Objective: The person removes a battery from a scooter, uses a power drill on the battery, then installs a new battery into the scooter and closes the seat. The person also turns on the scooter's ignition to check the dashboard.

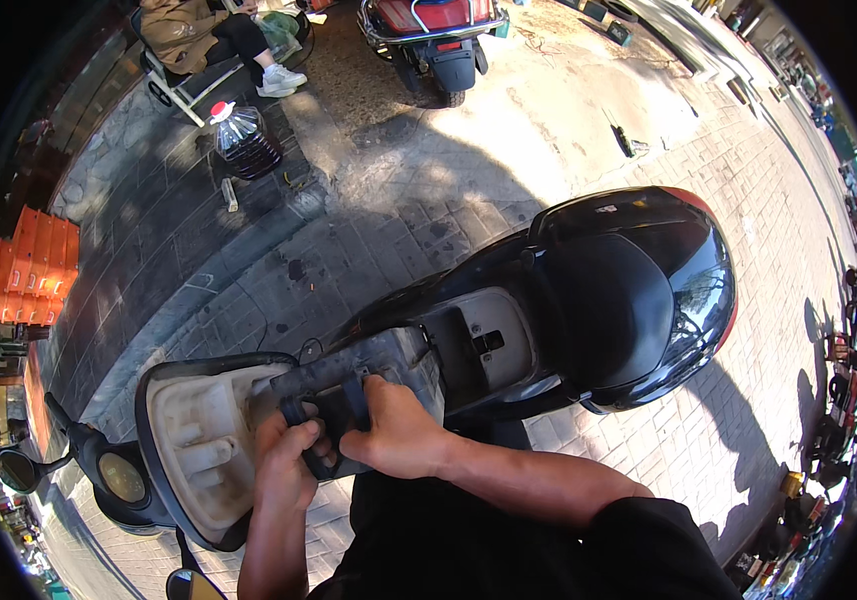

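Observation:
My left hand (290,450) grips a black handle on a dark box-like case (391,360), whose kind I cannot tell. My right hand (398,427) is closed around a second black handle or strap of the same case. The case is over the front of a black scooter (623,300), between its raised seat (196,442), underside showing, and the open seat compartment (503,330). Left of the seat are the handlebar's round dial (122,477) and a mirror (17,470).
A large plastic jug of dark liquid (248,150) stands on the raised pavement by a seated person (196,34). A red scooter (440,37) is parked at the top. Orange drawers (35,262) stand at far left. A kerb (226,262) runs beside the black scooter.

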A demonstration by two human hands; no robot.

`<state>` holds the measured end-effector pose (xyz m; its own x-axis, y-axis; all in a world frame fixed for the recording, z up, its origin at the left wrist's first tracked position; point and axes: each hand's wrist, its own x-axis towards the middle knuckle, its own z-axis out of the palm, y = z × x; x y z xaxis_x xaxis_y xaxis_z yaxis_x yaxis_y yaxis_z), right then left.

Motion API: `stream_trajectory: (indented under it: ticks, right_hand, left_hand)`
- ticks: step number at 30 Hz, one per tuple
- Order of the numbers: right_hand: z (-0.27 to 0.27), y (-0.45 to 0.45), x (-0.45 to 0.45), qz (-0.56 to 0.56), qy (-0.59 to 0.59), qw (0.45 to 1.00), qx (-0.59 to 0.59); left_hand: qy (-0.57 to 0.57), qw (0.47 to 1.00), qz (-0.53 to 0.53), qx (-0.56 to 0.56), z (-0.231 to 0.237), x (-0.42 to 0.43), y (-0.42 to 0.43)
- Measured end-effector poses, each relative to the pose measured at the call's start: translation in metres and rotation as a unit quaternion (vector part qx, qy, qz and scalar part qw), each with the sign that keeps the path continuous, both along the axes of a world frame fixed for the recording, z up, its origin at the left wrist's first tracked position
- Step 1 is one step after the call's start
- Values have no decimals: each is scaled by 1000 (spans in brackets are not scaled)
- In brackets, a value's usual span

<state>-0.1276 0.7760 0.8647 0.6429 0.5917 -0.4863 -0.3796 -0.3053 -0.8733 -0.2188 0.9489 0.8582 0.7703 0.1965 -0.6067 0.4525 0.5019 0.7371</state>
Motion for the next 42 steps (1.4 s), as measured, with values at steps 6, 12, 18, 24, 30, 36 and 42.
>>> stream_trajectory:
  ticks: [6, 12, 18, 24, 30, 36, 42]
  right_hand:
    - [-42, 1, 8, -35, 15, 999, -3]
    - [-54, 6, 14, -62, 45, 997, 22]
    - [-50, -4, 28, -64, 73, 995, -1]
    - [-72, -19, 27, -86, 75, 993, -11]
    - [-93, -33, 27, -87, 74, 992, -46]
    - [-129, -42, 25, -116, 82, 987, -74]
    - [-160, -36, 28, -114, 101, 983, -103]
  left_hand:
    - [16, 999, -13, 33, -27, 24, -7]
    - [34, 997, -26, 64, -25, 38, -6]
    - [41, 997, -24, 57, -38, 45, -11]
    - [53, 996, -40, 53, -52, 51, -29]
    - [74, 996, -35, 40, -70, 55, -44]
    - [85, 995, -40, 25, -106, 55, -57]
    - [116, 991, -38, 55, -135, 55, -59]
